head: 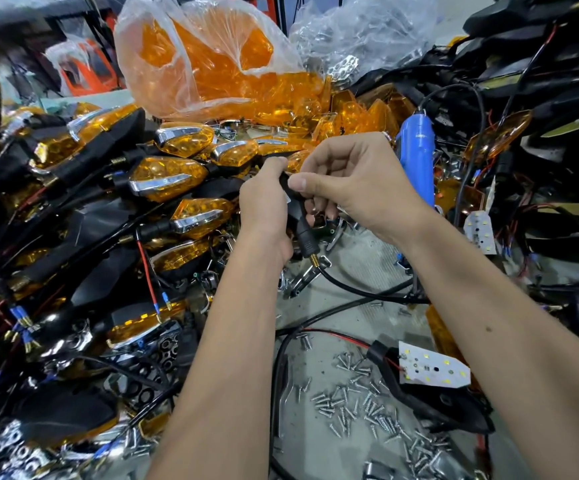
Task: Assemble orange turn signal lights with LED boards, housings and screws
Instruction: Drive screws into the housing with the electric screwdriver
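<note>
Head view: my left hand [263, 206] grips the black housing [293, 206] above the bench, my right hand [346, 183] pinches its upper end, stem [307, 247] pointing down; best to steady the housing while seating parts, screws [367, 407] lying near.

I saw two bare forearms with no sleeves. The left hand [263, 206] and right hand [353, 181] wore no gloves or rings.
</note>
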